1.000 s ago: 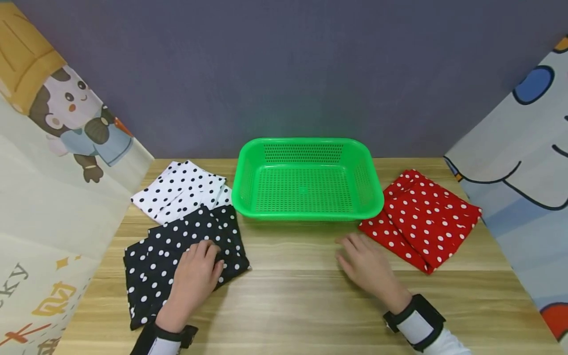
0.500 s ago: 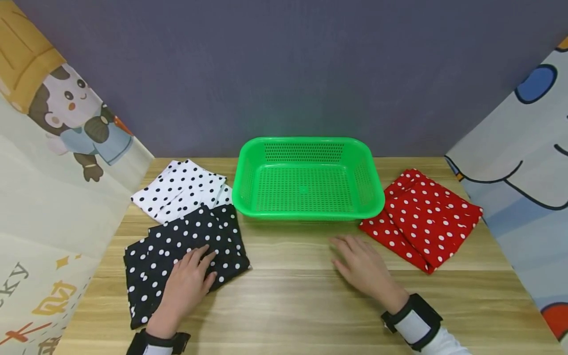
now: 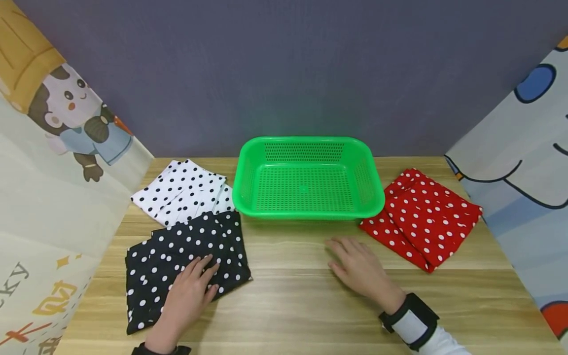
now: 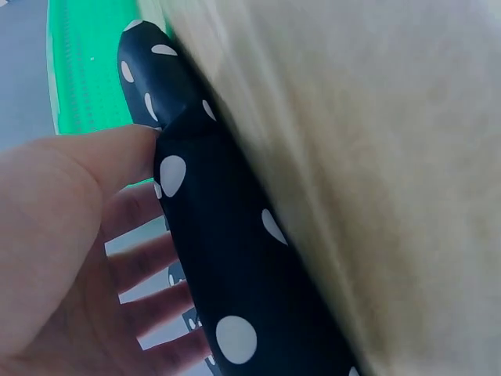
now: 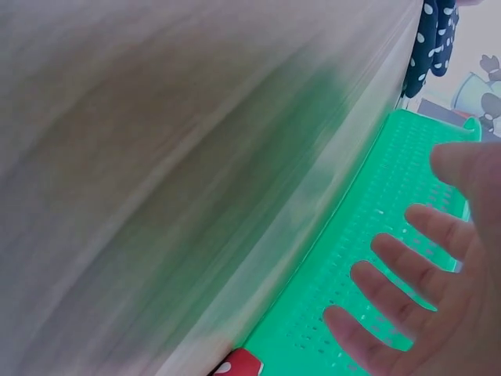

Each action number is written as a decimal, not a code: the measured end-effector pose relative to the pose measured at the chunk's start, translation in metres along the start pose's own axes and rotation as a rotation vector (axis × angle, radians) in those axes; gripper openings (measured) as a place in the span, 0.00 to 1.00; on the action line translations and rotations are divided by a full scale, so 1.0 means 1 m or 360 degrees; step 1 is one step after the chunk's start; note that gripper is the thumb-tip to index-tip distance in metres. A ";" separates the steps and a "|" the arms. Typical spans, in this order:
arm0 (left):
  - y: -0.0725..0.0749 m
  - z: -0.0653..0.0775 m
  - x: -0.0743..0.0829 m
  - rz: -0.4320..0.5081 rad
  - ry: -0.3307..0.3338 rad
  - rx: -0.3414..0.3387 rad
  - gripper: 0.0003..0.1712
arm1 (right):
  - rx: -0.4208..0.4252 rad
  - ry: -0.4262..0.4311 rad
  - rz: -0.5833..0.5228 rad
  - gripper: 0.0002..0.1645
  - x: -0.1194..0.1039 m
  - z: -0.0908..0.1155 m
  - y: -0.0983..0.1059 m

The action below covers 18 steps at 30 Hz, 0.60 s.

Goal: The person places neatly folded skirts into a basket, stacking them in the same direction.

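Two bare hands at a wood-grained table (image 3: 275, 305), each wearing a black wrist strap (image 3: 414, 320), the left one cut off by the lower frame edge. Nearest the viewer, the left hand (image 3: 188, 291) rests on a folded black fabric cloth with white dots (image 3: 148, 283), its fingers extended and slightly spread, the thumb at the cloth's right-hand edge. The right hand (image 3: 361, 271), fingers extended and relaxed, holds nothing; whether it touches the table cannot be told. Beyond the right hand lies a folded red fabric cloth with white dots (image 3: 426, 217). Beyond the black cloth, and adjoining its far edge, lies a folded white fabric cloth with black dots (image 3: 186, 192). Between these two stands a rectangular green plastic basket (image 3: 306, 216) with perforated walls and floor, its right rim overlapping the red cloth in the head view. Background: a plain grey-blue wall (image 3: 301, 69).
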<state>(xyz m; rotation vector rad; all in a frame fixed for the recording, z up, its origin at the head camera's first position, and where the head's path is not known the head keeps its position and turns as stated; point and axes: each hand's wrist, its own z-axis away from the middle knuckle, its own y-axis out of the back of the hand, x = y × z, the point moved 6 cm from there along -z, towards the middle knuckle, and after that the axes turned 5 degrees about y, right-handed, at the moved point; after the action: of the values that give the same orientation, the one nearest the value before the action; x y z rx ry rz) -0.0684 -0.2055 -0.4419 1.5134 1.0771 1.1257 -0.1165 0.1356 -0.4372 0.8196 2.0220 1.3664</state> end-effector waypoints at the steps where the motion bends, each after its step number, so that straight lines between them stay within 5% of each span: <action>1: 0.000 0.002 0.001 0.0001 -0.0010 0.0007 0.25 | -0.0009 0.0005 -0.0001 0.30 -0.001 -0.001 0.000; 18: -0.004 0.022 0.027 0.0011 -0.0027 -0.0185 0.23 | -0.0106 0.0135 -0.0043 0.32 -0.025 -0.022 -0.011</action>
<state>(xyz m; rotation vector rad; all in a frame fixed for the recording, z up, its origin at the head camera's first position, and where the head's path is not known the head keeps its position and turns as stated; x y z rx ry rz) -0.0416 -0.1821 -0.4448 1.4340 0.9787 1.1582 -0.1178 0.1002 -0.4378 0.7137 2.0320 1.4673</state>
